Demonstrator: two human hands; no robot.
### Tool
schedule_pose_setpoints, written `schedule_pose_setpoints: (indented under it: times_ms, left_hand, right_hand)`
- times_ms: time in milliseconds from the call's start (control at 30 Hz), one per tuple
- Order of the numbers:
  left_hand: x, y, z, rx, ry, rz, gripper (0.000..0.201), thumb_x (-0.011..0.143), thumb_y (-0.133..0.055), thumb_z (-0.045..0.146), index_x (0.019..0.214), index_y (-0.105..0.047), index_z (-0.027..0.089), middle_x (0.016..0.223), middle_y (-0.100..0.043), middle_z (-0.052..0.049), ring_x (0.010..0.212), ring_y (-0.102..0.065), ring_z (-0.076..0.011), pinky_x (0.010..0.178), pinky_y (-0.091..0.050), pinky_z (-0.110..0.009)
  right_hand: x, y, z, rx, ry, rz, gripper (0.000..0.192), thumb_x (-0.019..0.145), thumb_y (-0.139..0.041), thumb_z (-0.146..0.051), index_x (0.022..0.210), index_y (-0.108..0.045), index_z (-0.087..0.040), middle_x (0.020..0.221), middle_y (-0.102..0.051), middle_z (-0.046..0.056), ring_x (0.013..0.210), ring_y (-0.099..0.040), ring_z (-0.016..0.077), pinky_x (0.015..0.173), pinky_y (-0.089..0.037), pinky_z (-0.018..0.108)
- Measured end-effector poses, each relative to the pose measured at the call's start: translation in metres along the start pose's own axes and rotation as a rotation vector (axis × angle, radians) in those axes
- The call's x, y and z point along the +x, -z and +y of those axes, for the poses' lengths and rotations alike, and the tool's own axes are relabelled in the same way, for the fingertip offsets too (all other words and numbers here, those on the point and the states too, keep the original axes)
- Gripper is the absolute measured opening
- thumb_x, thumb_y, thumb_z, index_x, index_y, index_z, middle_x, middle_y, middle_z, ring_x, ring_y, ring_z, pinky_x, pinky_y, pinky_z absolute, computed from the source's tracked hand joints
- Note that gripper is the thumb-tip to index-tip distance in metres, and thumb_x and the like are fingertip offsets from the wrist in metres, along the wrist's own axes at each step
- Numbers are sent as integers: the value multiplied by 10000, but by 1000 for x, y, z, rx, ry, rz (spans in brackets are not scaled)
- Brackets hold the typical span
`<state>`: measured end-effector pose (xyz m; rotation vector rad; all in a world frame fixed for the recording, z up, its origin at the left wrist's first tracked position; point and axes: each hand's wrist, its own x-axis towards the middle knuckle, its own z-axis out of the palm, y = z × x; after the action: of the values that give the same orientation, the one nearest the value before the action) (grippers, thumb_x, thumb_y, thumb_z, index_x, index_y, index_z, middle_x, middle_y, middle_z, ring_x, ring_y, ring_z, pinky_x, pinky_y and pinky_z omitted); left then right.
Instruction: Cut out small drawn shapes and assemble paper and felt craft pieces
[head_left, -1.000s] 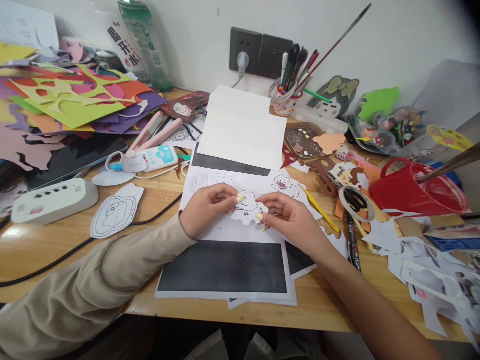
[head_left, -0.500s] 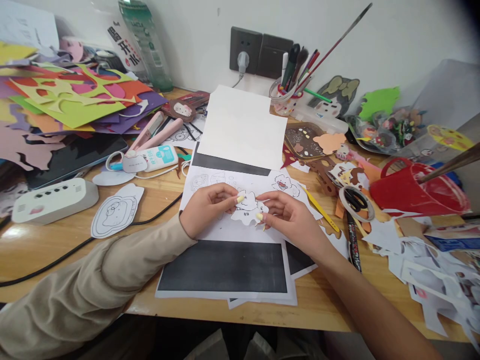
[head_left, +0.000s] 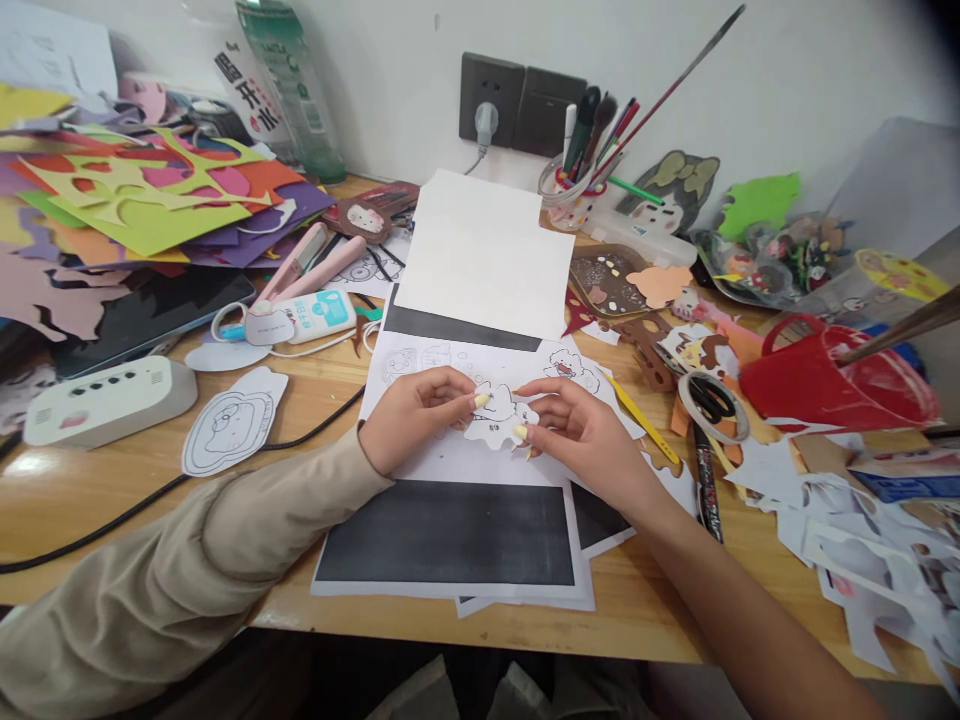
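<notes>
Between both hands sits a small white paper cutout with a line drawing on it. My left hand pinches its left edge with thumb and forefinger. My right hand pinches its right edge. Both hands hover just above a stack of printed sheets with black bands, lying on the wooden desk. A blank white sheet lies behind them.
Coloured cut paper is piled at the far left above a dark tablet. A white device, a round drawn cutout, a pen cup, a tape roll, a red bucket and paper scraps surround the sheets.
The cutout has turned slightly between the fingers; my right hand has shifted a little up and left. My left arm stays where it was.
</notes>
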<state>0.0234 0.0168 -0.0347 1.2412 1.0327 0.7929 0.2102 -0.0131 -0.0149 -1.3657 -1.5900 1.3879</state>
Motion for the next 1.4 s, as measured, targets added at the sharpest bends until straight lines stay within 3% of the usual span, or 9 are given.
schedule_pose_setpoints:
  times_ms: [733, 1400]
  left_hand:
    - [0, 1, 1, -53, 36, 10, 172, 685, -580, 278, 736, -529, 123, 613, -558, 10, 584, -523, -65, 564, -423, -154]
    - [-1, -1, -3, -67, 39, 22, 176, 696, -571, 290, 732, -510, 128, 615, -543, 11, 596, -530, -65, 570, -445, -152]
  right_hand:
    - [3, 1, 4, 89, 0, 9, 251, 718, -507, -166, 962, -464, -205, 841, -580, 18, 656, -554, 101, 607, -496, 264]
    - [3, 0, 5, 116, 6, 3, 235, 726, -507, -163, 953, -465, -207, 840, -566, 16, 681, -557, 101, 584, -492, 236]
